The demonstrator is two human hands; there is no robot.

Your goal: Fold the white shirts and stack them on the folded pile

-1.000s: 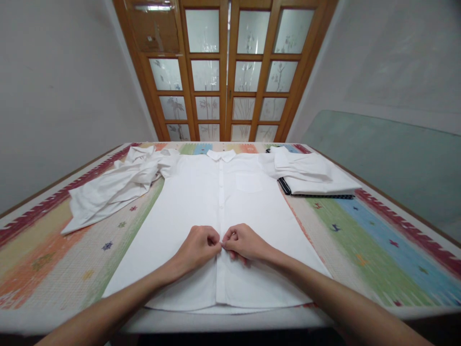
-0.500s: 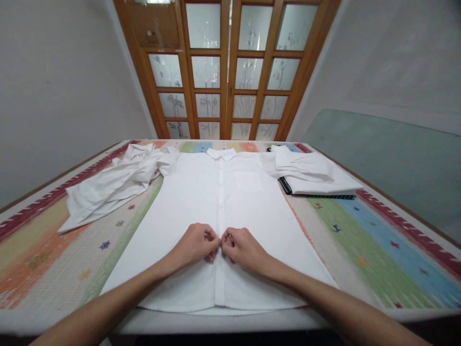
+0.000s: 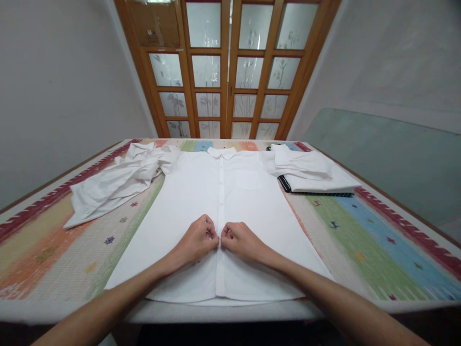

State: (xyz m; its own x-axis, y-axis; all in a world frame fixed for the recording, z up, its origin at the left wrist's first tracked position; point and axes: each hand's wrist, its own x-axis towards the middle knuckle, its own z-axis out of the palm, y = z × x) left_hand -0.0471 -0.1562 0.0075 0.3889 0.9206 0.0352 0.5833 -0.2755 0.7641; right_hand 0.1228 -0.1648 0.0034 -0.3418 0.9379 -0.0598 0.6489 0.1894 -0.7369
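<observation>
A white short-sleeved shirt lies flat and front side up on the table, its collar at the far end and its hem towards me. My left hand pinches the front placket from the left, low on the shirt. Facing it, my right hand pinches the placket from the right. The fingertips of both hands nearly meet at the placket edge. Whatever button sits between them is hidden by the fingers. Above the hands, several small buttons run up the placket to the collar.
A crumpled white garment lies at the left, against the shirt's sleeve. Folded white clothes with a dark patterned piece beneath them rest at the right. A striped, colourful cloth covers the table. Wooden glazed doors stand beyond the far edge.
Both hands stay pinched at the placket, the fingers shifted slightly. The shirt and table appear a little higher in view.
</observation>
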